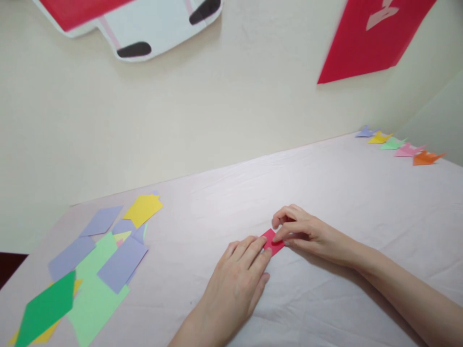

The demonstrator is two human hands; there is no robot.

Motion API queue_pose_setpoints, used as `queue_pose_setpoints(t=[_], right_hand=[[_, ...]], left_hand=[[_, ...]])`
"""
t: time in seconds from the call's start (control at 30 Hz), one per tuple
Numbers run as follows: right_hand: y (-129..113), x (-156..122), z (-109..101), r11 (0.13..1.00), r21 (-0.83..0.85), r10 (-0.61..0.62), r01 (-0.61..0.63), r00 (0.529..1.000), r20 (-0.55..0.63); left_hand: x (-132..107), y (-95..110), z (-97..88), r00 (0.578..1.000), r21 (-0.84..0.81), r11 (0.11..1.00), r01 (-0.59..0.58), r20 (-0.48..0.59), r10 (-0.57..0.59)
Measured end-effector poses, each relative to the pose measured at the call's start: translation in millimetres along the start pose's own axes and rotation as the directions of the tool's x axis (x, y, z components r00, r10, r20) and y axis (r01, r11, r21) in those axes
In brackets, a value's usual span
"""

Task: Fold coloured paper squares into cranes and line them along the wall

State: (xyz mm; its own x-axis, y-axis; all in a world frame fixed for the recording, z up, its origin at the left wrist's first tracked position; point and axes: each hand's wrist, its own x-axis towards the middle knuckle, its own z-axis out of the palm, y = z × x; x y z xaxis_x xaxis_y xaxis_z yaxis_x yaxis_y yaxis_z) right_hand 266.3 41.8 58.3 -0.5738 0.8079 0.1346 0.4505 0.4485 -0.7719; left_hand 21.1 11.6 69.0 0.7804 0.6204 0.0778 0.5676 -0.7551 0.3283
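Note:
A small folded piece of red paper [270, 240] lies on the white cloth of the table between my two hands. My left hand [240, 272] rests flat, its fingers stretched out and their tips pressing on the paper's left and near side. From the right comes my right hand [300, 229], thumb and fingers bent together at the paper's right edge, pinching it. The fingertips cover part of the paper, so its exact fold is hidden.
Loose sheets, including a dark green sheet [47, 308], light green sheet [96, 308], purple sheet [123, 265] and yellow sheet [142, 210], overlap at the left. Several folded paper shapes, ending with an orange one [427, 158], line the far right. A wall [217, 111] rises behind the table.

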Motion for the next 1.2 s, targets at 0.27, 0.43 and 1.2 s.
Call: queue_pose_setpoints(t=[0.27,0.43,1.2], right_hand=[[0.7,5.6,-0.1,0.999,-0.049,-0.011,0.011,1.000,0.007],[-3.3,9.3,-0.9,0.999,-0.042,0.018,-0.017,1.000,0.020],[-11.9,17.3,17.4,0.981,-0.127,0.131,-0.150,0.981,-0.143]], left_hand=[[-1.6,-1.5,0.9,0.999,0.011,1.000,-0.027,-0.022,0.027],[-1.1,-0.1,0.7,0.999,0.013,0.999,-0.033,-0.028,0.033],[-0.8,1.3,0.4,0.998,-0.059,0.997,-0.052,-0.039,0.050]])
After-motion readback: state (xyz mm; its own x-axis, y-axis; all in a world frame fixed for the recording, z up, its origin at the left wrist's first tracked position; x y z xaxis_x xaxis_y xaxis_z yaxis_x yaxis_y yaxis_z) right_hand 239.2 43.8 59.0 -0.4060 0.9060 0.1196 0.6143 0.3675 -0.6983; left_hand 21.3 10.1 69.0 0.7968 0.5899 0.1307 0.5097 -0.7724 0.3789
